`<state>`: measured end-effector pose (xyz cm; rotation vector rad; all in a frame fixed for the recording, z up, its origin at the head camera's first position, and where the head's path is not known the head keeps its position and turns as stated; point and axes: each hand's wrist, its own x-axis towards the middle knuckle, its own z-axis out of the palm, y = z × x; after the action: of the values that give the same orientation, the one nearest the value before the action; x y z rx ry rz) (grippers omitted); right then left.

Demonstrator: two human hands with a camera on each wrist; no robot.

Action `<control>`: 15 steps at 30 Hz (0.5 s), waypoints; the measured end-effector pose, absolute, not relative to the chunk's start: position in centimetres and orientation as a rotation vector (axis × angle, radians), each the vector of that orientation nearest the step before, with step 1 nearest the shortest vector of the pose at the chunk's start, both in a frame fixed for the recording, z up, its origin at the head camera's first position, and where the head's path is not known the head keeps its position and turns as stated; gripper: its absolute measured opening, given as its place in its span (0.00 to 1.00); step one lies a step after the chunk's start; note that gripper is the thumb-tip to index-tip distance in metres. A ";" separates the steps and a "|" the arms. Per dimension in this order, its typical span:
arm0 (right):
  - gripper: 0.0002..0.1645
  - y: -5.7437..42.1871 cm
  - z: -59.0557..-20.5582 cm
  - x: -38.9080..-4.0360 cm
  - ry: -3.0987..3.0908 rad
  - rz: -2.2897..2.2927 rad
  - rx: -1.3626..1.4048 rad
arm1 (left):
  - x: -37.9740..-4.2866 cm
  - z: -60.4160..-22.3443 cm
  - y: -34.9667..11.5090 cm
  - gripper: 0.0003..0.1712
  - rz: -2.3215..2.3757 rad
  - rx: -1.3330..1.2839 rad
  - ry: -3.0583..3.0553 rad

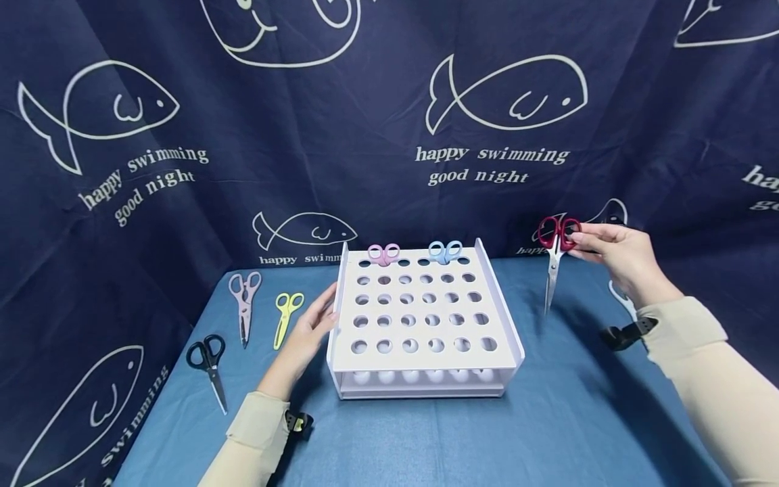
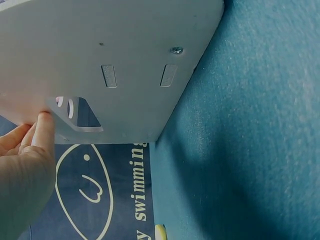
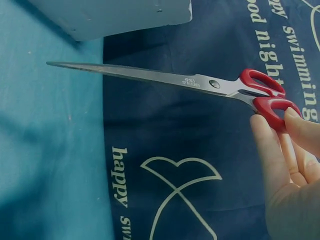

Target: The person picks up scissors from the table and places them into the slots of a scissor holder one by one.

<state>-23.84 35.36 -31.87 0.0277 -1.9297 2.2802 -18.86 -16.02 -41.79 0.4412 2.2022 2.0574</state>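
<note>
Red-handled scissors (image 1: 553,260) hang blades down above the table, right of the rack. My right hand (image 1: 627,260) pinches one of their handle loops between thumb and fingers (image 3: 270,145); the blades are closed. A white rack (image 1: 426,308) with rows of round holes stands mid-table. Against its left side panel (image 2: 135,45) rests my left hand (image 1: 307,338), fingers fairly straight, a fingertip at the panel's cutout. Pink-handled scissors (image 1: 383,255) and blue-handled scissors (image 1: 445,252) stand in the rack's back row, handles up.
Left of the rack lie lilac scissors (image 1: 245,304), yellow scissors (image 1: 286,318) and black-handled scissors (image 1: 209,365). Pale-handled scissors (image 1: 622,297) lie on the right, partly hidden by my right hand. A dark blue printed curtain (image 1: 365,135) hangs behind the blue-covered table (image 1: 426,439).
</note>
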 end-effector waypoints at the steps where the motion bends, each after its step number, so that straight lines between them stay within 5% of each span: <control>1: 0.11 35.3 -31.8 -23.9 -1.922 2.284 0.035 | -18.9 -41.8 -16.0 0.34 2.058 0.445 2.201; 15: 0.09 34.0 -30.0 -23.7 -1.879 2.297 0.138 | -18.9 -41.8 -15.9 0.34 2.062 0.458 2.202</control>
<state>-23.67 34.01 -30.00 0.1378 -1.8793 2.2966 -18.92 -15.93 -41.79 0.4581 2.2023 2.0622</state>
